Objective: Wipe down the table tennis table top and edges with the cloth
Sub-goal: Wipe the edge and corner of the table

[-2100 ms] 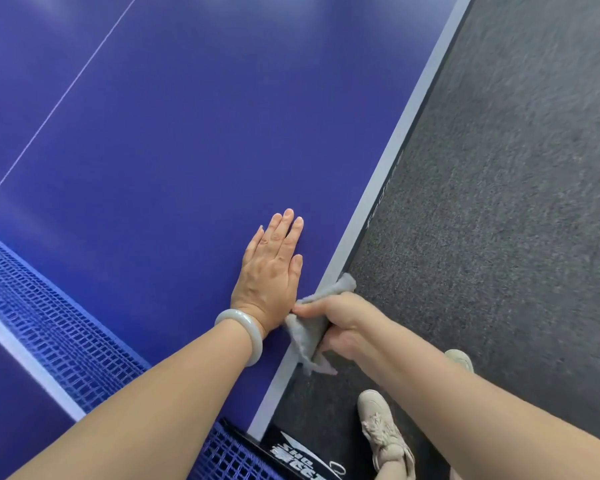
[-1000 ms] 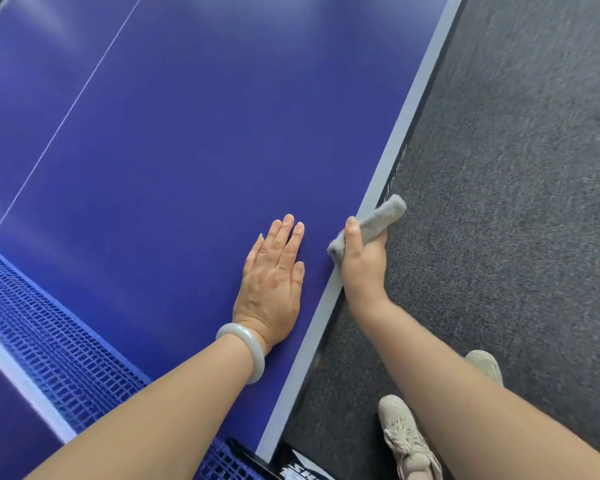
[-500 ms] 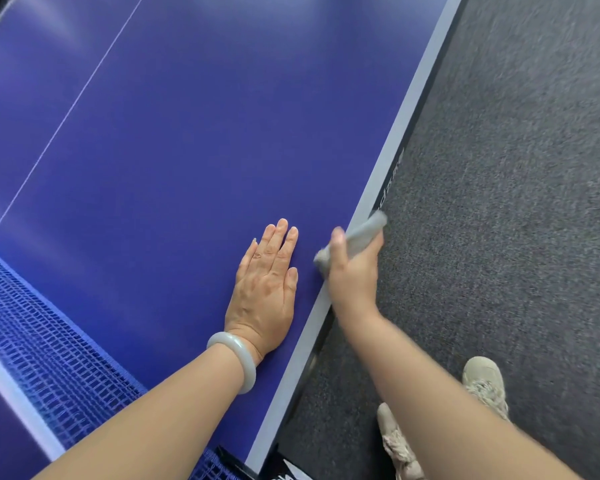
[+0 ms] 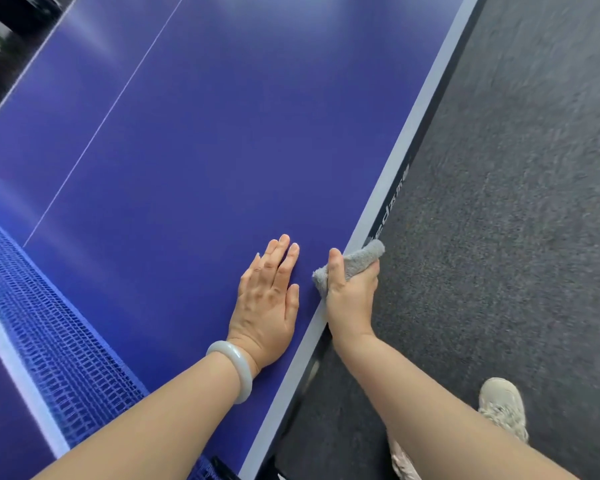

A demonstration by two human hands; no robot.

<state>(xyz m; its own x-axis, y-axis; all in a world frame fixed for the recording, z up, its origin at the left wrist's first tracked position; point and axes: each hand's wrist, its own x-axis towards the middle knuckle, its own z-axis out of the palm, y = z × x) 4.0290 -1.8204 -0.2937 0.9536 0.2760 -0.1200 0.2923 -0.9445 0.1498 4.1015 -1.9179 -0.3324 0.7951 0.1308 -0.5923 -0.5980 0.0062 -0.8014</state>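
A blue tabletop [image 4: 205, 150] stands over grey carpet [image 4: 516, 202]. The left hand [image 4: 267, 303] lies flat on it, fingers straight. The right hand [image 4: 352, 299] grips a grey cloth [image 4: 361, 259] wrapped over the tabletop's edge. White side lettering [image 4: 390, 206] is too blurred to read.

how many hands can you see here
2. The left hand lies flat on the blue table top, beside its side edge. The right hand grips the grey cloth over that edge. Neither is hidden.
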